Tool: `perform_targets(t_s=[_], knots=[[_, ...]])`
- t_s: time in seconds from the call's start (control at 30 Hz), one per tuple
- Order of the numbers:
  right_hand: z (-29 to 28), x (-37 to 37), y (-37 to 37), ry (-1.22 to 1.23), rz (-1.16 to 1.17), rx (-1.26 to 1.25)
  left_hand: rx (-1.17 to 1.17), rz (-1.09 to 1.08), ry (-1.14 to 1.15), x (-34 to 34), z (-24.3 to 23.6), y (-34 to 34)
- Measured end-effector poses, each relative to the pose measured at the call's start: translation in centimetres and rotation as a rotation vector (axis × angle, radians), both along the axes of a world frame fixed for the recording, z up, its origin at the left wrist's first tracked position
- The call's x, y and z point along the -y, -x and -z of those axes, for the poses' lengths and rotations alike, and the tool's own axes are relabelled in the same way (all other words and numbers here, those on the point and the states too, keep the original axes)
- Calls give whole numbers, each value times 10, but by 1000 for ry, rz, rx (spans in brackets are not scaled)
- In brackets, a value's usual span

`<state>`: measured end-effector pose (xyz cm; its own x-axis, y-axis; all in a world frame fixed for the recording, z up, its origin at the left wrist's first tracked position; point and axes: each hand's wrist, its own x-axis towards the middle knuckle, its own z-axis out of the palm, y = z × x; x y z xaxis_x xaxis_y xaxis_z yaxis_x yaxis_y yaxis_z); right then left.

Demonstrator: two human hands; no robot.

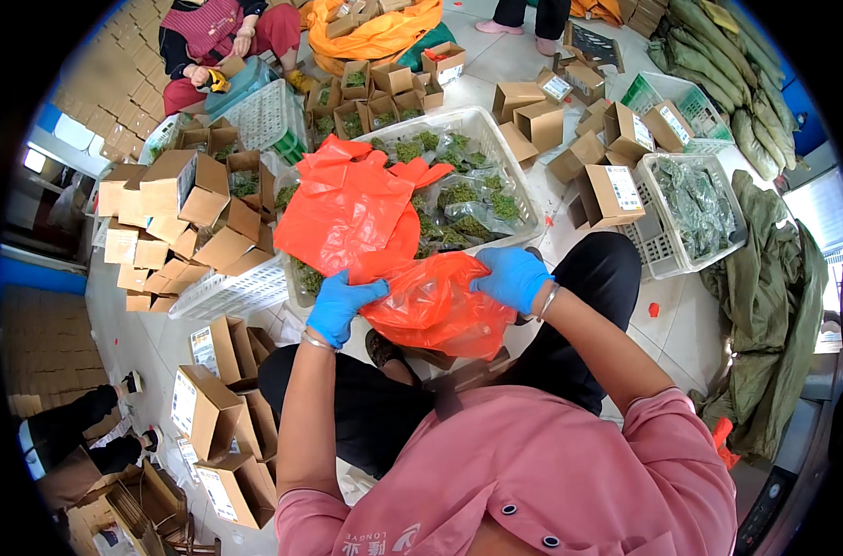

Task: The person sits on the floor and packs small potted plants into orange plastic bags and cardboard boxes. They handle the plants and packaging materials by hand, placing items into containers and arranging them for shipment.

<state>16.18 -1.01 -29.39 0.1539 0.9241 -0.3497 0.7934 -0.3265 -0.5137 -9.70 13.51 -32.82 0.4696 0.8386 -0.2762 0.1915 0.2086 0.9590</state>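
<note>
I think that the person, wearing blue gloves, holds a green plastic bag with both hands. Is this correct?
Not quite: the plastic bag is orange-red, not green, as the head view shows. The rest is right: the blue-gloved left hand and right hand both hold it.

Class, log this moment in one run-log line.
left hand: grips red bag | right hand: grips same bag | ahead: red bag pile over white crate
</note>
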Motion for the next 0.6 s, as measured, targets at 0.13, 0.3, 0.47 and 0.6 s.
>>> perform_targets(t_s=[0.13, 0.3, 0.47, 0.6], knots=[[35, -12, -30, -125, 160, -84, 231, -140, 146, -8, 8, 3], [27, -19, -57, -58, 98, -259, 446, -266, 279, -28, 24, 10], [30, -22, -76, -79, 342, -350, 133, -186, -67, -24, 30, -2], [23, -26, -72, -349, 469, -850, 114, -23, -285, 9, -22, -38]])
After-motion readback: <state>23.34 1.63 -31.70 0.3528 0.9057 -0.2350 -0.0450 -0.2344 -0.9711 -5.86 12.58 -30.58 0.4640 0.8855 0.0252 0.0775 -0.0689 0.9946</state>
